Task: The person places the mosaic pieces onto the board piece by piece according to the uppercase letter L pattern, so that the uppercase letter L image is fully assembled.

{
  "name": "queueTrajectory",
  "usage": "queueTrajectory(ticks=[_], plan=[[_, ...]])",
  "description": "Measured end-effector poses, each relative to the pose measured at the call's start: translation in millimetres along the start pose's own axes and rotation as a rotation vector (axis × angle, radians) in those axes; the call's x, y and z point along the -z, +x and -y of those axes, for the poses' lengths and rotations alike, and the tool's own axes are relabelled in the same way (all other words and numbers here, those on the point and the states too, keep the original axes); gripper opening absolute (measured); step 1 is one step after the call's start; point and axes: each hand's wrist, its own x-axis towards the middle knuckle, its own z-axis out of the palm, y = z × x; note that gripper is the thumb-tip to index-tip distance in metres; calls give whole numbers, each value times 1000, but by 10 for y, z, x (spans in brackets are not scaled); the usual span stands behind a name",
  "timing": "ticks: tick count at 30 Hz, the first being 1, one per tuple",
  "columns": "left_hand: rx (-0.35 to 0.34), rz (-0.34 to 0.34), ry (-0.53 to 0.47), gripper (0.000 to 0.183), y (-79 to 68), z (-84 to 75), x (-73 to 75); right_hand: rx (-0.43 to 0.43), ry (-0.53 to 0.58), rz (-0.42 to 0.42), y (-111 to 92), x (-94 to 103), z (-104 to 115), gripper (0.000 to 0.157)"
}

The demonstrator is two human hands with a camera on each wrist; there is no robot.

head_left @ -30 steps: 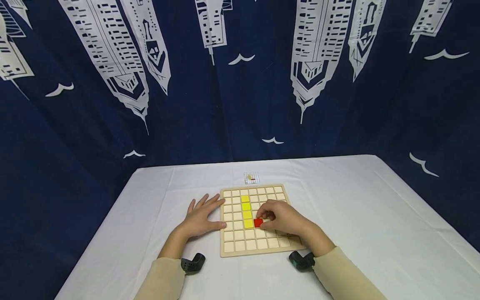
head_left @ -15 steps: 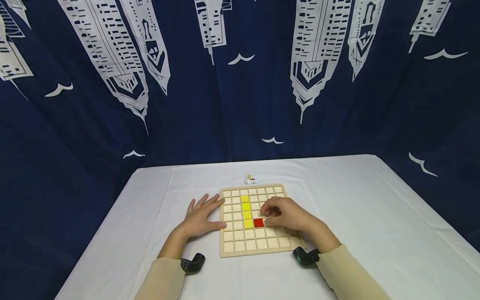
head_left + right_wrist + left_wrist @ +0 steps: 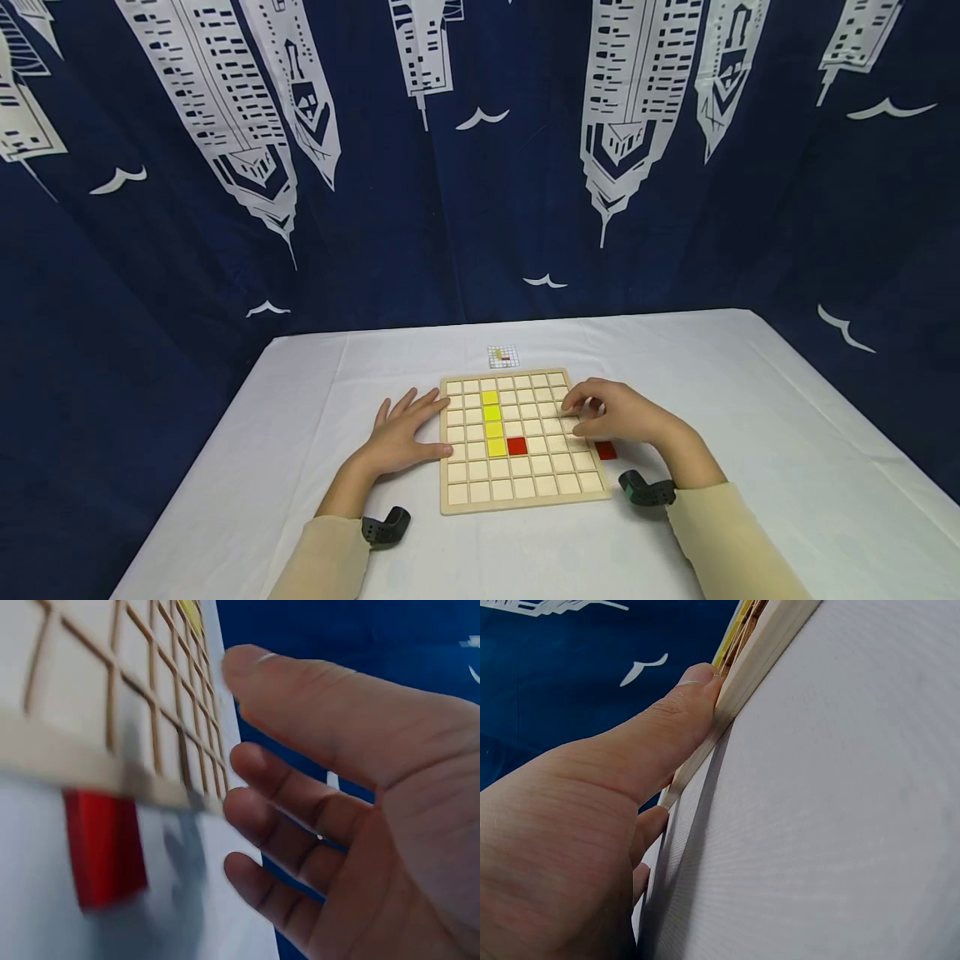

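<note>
A light wooden grid board [image 3: 525, 502] lies on the white table. Several yellow tiles [image 3: 492, 412] form a column in it, and one red tile [image 3: 517, 446] sits in the cell right of the lowest yellow one. My left hand [image 3: 401, 437] rests spread at the board's left edge, its thumb [image 3: 694, 697] and fingertips touching the frame. Over the board's right edge hovers my right hand [image 3: 618, 412], fingers loosely bent, holding nothing. Just below it, a second red tile [image 3: 606, 451] lies on the cloth against that edge; the right wrist view shows this loose red tile [image 3: 105, 851] too.
A small printed card [image 3: 502, 357] with a coloured grid pattern lies behind the board. White cloth covers the table [image 3: 360, 367]. Behind it hangs a dark blue curtain [image 3: 465, 208] with white buildings and birds. Black cameras are strapped to both wrists.
My right hand has let go of the red tile in the grid and moved right to the board's edge. The loose red tile has come into sight. My left hand has stayed put.
</note>
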Motion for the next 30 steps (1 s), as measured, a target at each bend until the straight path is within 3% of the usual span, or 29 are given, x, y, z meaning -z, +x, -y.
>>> queueTrajectory(ticks=[8, 16, 22, 30], plan=[[-3, -2, -7, 84, 8, 1, -11, -99, -7, 76, -111, 160, -201, 36], [-8, -1, -9, 84, 8, 3, -21, -112, -11, 175, -169, 144, -270, 42], [0, 3, -4, 84, 4, 4, -14, -139, -24, 197, -189, 128, -269, 47], [-4, 2, -17, 84, 10, 6, 1, -134, -37, 166, -145, 110, -306, 40]])
